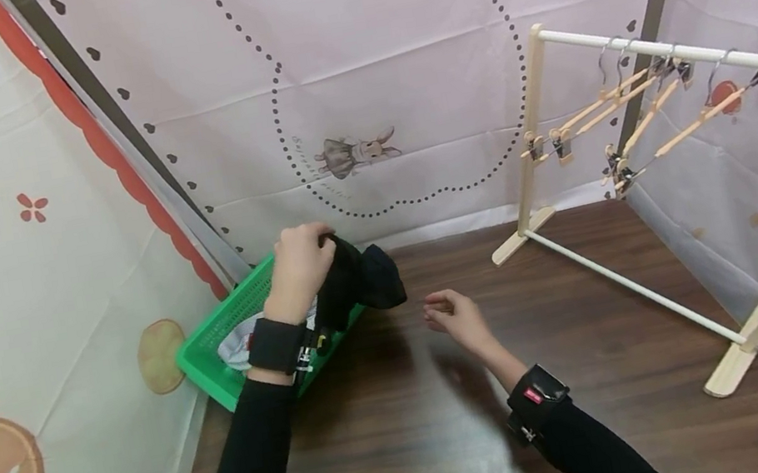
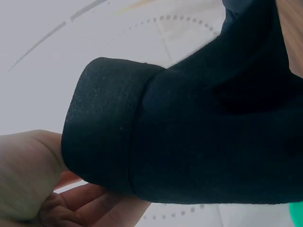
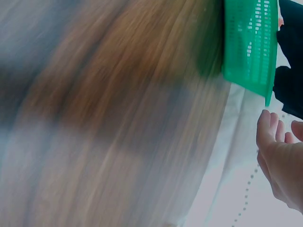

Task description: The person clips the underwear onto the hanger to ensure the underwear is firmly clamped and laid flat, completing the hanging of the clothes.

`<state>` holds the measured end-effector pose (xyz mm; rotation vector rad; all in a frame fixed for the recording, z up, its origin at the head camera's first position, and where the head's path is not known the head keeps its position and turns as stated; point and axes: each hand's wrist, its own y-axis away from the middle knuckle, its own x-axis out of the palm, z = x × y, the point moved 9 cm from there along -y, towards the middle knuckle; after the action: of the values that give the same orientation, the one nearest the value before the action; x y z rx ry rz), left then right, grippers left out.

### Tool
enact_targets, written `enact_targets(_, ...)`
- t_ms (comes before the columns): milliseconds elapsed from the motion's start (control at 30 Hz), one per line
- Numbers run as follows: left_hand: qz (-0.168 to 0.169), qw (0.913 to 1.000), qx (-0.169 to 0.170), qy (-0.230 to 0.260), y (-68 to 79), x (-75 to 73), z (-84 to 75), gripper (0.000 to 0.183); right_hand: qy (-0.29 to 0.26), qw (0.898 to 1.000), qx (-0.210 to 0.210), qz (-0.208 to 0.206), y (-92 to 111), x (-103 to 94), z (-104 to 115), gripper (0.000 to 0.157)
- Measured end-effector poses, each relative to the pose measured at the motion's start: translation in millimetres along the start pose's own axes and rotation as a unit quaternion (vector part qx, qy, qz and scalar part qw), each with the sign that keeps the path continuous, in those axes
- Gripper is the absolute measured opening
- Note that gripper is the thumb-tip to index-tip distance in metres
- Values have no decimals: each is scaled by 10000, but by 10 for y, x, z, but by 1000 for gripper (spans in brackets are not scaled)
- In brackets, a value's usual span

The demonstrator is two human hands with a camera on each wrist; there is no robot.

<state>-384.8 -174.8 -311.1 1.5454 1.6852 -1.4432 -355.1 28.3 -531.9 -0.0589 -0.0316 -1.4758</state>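
Note:
My left hand (image 1: 300,274) grips a black garment (image 1: 350,279) by its edge, above the green basket (image 1: 204,375). In the left wrist view the garment shows a wide band (image 2: 102,123) along that edge, with my thumb and fingers at its corner. The garment droops over the basket's right side. To the right of it my right hand (image 1: 461,322) is in the air, fingers loosely bent and holding nothing. The right wrist view shows that hand (image 3: 284,156) just apart from the basket and the garment. A pale grey cloth (image 1: 234,346) lies inside the basket.
On the right stands a wooden drying rack (image 1: 531,108) with a white top rail (image 1: 689,52). Several clip hangers (image 1: 698,125) hang from that rail. Dark wood flooring (image 1: 414,433) lies underneath, and printed cloth walls (image 1: 415,95) enclose the space.

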Motion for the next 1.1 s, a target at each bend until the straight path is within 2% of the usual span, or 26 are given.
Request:
enact_targets(167,229,9993,295,6,43,307,-194,25,185,9996,-111,-180,119,-219,-42,30)
enact_targets(367,779,9956,482,220,145,767,-375,25,575,9978,-173,-286,307,-457,-78,31)
enact_targets(533,1094,9920,551,301,257,1071,-505,23,868,9955,-117,-374,466,-656,-132,30)
enact_targets(800,1395,9874,514,540,557,1551,-500,19,1864,9816,-85,-410,664,-865,-284,30)
enact_targets(967,1609,9835,576,587,729,1806,-467,18,1926,9801,-130,-473,717,-948,-364,29)
enact_targets(1100,1940,9776,486,653,838,1947,-425,20,1844,9815,-128,-500,741,-982,-394,30)
